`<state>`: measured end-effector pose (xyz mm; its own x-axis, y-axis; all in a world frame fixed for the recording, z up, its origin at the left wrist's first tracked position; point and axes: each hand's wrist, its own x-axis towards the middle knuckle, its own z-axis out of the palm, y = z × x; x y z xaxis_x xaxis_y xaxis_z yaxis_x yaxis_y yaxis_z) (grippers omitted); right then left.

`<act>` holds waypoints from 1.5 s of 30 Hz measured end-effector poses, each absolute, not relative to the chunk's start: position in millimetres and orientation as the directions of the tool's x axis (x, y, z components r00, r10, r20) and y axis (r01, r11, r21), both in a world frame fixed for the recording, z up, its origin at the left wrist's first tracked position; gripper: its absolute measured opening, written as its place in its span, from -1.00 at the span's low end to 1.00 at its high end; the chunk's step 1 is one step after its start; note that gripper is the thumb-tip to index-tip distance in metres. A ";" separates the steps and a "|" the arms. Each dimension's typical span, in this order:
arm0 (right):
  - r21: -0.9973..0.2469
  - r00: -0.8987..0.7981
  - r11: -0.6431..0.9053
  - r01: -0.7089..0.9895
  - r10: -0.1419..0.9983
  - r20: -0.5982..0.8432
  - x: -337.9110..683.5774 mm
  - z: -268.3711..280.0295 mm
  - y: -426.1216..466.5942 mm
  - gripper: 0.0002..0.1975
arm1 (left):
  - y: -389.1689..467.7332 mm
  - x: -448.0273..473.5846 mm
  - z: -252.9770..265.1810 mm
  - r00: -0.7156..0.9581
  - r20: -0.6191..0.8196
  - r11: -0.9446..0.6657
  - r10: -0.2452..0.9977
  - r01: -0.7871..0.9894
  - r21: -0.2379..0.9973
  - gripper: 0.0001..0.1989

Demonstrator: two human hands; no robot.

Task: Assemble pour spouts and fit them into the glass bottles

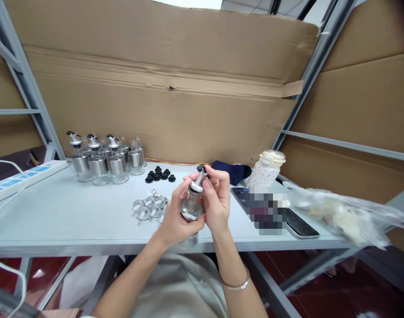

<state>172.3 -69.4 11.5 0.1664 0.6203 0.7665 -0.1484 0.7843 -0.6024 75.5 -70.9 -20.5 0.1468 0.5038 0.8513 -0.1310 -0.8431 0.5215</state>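
An oil bottle [191, 208] of glass with a metal band stands near the table's front edge, partly hidden by my fingers. Around its body my left hand [178, 216] is wrapped. A silver pour spout [199, 180] with a black tip sits at the bottle's neck, and my right hand [217, 198] pinches it between thumb and fingers. To the left of my hands lie several silver spout parts [149, 205] in a loose group. Behind them is a cluster of small black stoppers [158, 174].
Several glass bottles [98, 168] stand at the back left, three with spouts fitted. A white power strip [29, 179] lies on the left. At right are a dark cloth [231, 171], a dotted cup [265, 170], a phone [301, 223] and a plastic bag [341, 216]. Cardboard [188, 119] walls the back.
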 end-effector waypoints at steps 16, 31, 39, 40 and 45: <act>-0.566 -0.051 0.802 0.194 0.584 0.810 178.7 -2.3 -85.2 -0.50 | -68.7 63.4 -16.7 0.340 0.706 -0.731 0.621 -0.073 0.678 -0.08; -0.546 -0.013 0.831 0.110 0.551 0.835 184.2 -12.7 -78.4 -0.58 | -71.4 67.6 -16.9 0.294 0.703 -0.693 0.648 -0.157 0.704 -0.19; -0.558 0.075 0.828 0.064 0.553 0.830 181.7 -20.2 -71.9 -0.73 | -67.9 68.5 -20.1 0.282 0.695 -0.662 0.662 -0.215 0.718 -0.20; -0.557 0.082 0.828 0.061 0.552 0.830 181.4 -20.6 -71.2 -0.74 | -67.5 68.3 -20.8 0.283 0.685 -0.647 0.671 -0.226 0.728 -0.20; -0.558 0.099 0.828 0.058 0.551 0.828 179.4 -18.8 -71.1 -0.77 | -66.2 66.6 -21.3 0.292 0.644 -0.588 0.707 -0.264 0.765 -0.21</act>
